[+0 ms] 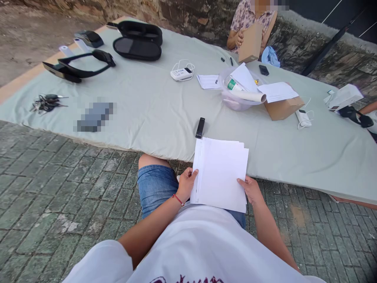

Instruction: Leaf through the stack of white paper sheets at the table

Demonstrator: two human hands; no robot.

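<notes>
A small stack of white paper sheets [222, 175] lies between my two hands, over my lap and up to the table's front edge. My left hand [187, 182] pinches the stack's left side, thumb on top and fingers underneath. On the opposite side, my right hand [251, 189] grips the right edge the same way. The sheets are slightly out of line, with lower ones showing at the left and top. Just past the far edge of the paper is a slim black device [200, 127] on the cloth.
A pale cloth covers the table [153, 106]. Keys [48, 103], a blurred-out flat object [96, 116], a headset [84, 68] and an open black case [138, 45] lie left. A plastic basin [232, 102] and cardboard box [282, 108] stand right. A person opposite holds a box [250, 43].
</notes>
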